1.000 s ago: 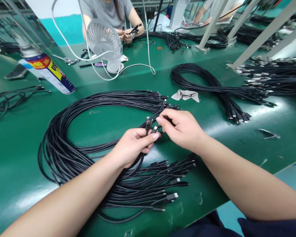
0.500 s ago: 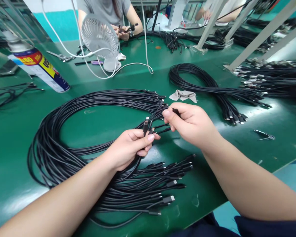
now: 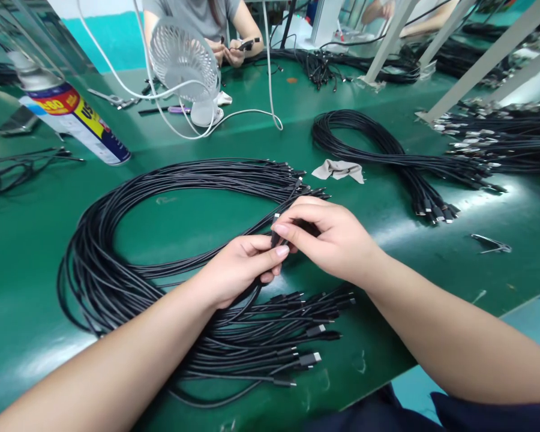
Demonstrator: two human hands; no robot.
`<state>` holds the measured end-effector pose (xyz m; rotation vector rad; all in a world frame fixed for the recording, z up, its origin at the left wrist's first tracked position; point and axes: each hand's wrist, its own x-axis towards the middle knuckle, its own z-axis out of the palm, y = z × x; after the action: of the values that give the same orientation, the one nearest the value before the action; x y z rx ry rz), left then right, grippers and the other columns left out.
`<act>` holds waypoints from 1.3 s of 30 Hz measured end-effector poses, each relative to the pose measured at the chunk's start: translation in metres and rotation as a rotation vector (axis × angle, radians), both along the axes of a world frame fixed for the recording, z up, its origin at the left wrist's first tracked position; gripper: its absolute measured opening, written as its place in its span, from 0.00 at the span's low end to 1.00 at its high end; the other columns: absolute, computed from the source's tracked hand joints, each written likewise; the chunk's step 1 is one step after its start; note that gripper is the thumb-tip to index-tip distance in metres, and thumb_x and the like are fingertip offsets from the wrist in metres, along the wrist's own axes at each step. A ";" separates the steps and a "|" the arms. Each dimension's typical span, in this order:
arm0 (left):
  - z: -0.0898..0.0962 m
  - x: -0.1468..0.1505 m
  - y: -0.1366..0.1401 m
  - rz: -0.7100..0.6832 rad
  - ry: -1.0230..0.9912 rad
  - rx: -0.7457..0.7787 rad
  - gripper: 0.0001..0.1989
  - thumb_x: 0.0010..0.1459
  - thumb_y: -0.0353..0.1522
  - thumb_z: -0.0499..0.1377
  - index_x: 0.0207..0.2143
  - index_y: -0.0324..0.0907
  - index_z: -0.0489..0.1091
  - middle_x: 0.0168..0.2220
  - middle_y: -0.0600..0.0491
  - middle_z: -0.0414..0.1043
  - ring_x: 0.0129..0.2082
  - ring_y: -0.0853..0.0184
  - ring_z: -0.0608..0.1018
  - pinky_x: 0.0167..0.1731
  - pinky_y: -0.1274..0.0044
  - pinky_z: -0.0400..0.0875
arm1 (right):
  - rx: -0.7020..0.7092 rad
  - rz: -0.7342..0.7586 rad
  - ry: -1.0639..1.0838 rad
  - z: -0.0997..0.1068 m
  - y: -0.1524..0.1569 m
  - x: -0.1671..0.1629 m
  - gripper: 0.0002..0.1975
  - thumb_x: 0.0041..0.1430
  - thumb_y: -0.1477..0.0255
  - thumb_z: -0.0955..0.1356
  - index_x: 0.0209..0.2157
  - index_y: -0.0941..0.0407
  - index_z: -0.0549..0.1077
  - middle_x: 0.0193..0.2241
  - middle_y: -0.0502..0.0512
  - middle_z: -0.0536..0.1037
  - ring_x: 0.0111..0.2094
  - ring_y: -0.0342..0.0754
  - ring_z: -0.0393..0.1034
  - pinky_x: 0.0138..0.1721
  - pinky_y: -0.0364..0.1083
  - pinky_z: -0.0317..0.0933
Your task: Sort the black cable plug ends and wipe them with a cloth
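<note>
My left hand (image 3: pixel 245 267) is closed around several black USB cables (image 3: pixel 252 294), just behind their plugs. One black plug (image 3: pixel 275 223) with a bright metal tip stands up between my two hands. My right hand (image 3: pixel 328 237) meets the left one from the right, its thumb and fingers pinched at this plug; its palm side is partly hidden. The held cables belong to a large looped bundle (image 3: pixel 87 252) lying on the green table (image 3: pixel 162 222). Loose plug ends (image 3: pixel 308 359) of the bundle fan out below my hands.
A grey cloth (image 3: pixel 337 170) lies beyond my right hand, and a second cable bundle (image 3: pixel 364 135) behind it. A spray can (image 3: pixel 78 117) and a small fan (image 3: pixel 184 66) stand at the left back. Metal tweezers (image 3: pixel 490 243) lie right. Across the table a person (image 3: pixel 247 30) handles cables.
My right hand has moved left and slightly down, from apart to touching the plugs in my left hand. My left hand has barely moved. The view has shifted a little.
</note>
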<state>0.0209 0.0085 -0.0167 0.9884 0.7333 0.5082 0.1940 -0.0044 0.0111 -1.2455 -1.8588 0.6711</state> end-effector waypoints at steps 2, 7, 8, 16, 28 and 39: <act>-0.001 0.000 0.000 0.007 -0.028 0.003 0.11 0.51 0.37 0.66 0.27 0.38 0.72 0.21 0.58 0.64 0.21 0.77 0.63 0.22 0.82 0.57 | 0.045 0.021 -0.012 0.001 -0.001 -0.002 0.05 0.58 0.75 0.68 0.30 0.58 0.77 0.28 0.51 0.74 0.31 0.42 0.68 0.36 0.43 0.63; 0.000 -0.002 0.001 0.028 -0.167 -0.095 0.11 0.47 0.28 0.68 0.36 0.42 0.77 0.26 0.58 0.66 0.24 0.77 0.66 0.22 0.83 0.59 | 0.116 0.004 -0.017 0.005 -0.004 -0.002 0.04 0.57 0.76 0.68 0.29 0.58 0.76 0.27 0.50 0.72 0.29 0.41 0.66 0.32 0.43 0.61; 0.001 -0.002 0.001 0.024 -0.177 -0.117 0.12 0.47 0.27 0.68 0.37 0.42 0.77 0.26 0.57 0.67 0.24 0.77 0.66 0.22 0.83 0.59 | 0.116 0.001 -0.019 0.005 -0.004 -0.002 0.05 0.58 0.77 0.68 0.28 0.58 0.76 0.26 0.50 0.72 0.29 0.41 0.66 0.31 0.43 0.61; 0.002 0.000 0.003 0.091 -0.185 -0.197 0.15 0.41 0.26 0.71 0.35 0.38 0.76 0.29 0.56 0.69 0.23 0.77 0.68 0.20 0.83 0.59 | 0.272 -0.033 -0.066 0.003 -0.004 0.000 0.09 0.60 0.79 0.66 0.26 0.59 0.71 0.25 0.51 0.71 0.29 0.41 0.67 0.31 0.42 0.62; 0.003 -0.002 0.001 -0.126 -0.149 -0.105 0.11 0.50 0.36 0.67 0.34 0.38 0.74 0.27 0.55 0.71 0.24 0.75 0.72 0.23 0.82 0.64 | 0.086 0.001 0.018 0.006 -0.007 -0.003 0.12 0.60 0.77 0.66 0.22 0.57 0.70 0.23 0.50 0.70 0.27 0.41 0.65 0.30 0.42 0.62; 0.002 -0.005 0.002 -0.256 -0.137 -0.214 0.11 0.47 0.29 0.68 0.27 0.39 0.66 0.23 0.57 0.71 0.27 0.71 0.77 0.24 0.83 0.65 | 0.019 -0.041 0.017 0.001 -0.003 -0.003 0.10 0.60 0.75 0.66 0.24 0.56 0.69 0.24 0.49 0.70 0.28 0.42 0.64 0.33 0.43 0.60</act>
<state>0.0163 0.0104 -0.0144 0.8241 0.5175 0.2650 0.1914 -0.0070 0.0124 -1.2590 -1.8171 0.6388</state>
